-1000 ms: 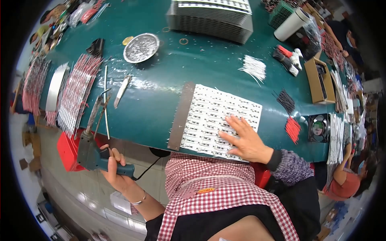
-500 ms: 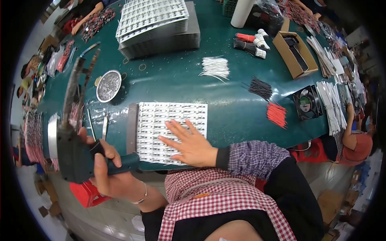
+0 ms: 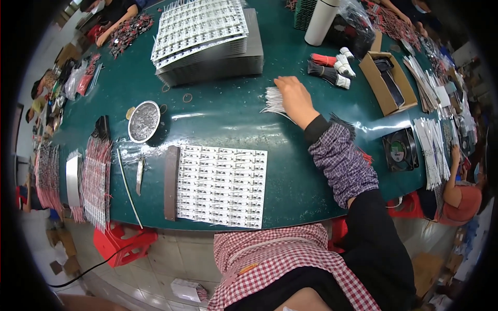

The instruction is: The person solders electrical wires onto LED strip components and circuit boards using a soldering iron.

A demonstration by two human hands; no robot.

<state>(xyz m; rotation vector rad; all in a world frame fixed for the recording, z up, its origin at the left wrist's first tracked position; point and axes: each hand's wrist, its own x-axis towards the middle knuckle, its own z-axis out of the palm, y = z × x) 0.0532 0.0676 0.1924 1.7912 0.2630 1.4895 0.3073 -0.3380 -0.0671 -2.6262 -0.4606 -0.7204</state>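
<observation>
My right hand (image 3: 296, 101) rests over a pile of short white wires (image 3: 273, 99) at the middle of the green table. Its fingers curl down together on the right part of that pile, fingertips partly hidden. My left hand is out of view. At the near table edge lies a sheet of small white circuit boards (image 3: 220, 186), dark parts and short wires in rows on it. A brown bar (image 3: 171, 182) runs along the sheet's left edge. Black wires (image 3: 343, 124) and red wires (image 3: 366, 155) are partly covered by my right sleeve.
A tall stack of board sheets (image 3: 202, 39) stands at the back. Left are a metal bowl (image 3: 144, 122), a thin rod (image 3: 129, 189), a blade-like tool (image 3: 139, 176) and wired boards (image 3: 96, 181). Right are an open carton (image 3: 389, 85), a fan (image 3: 400, 149) and a white bottle (image 3: 321, 23).
My right hand has left the board sheet and moved far and right to the white wires. My left hand, with its dark long-barred tool, has gone out of view.
</observation>
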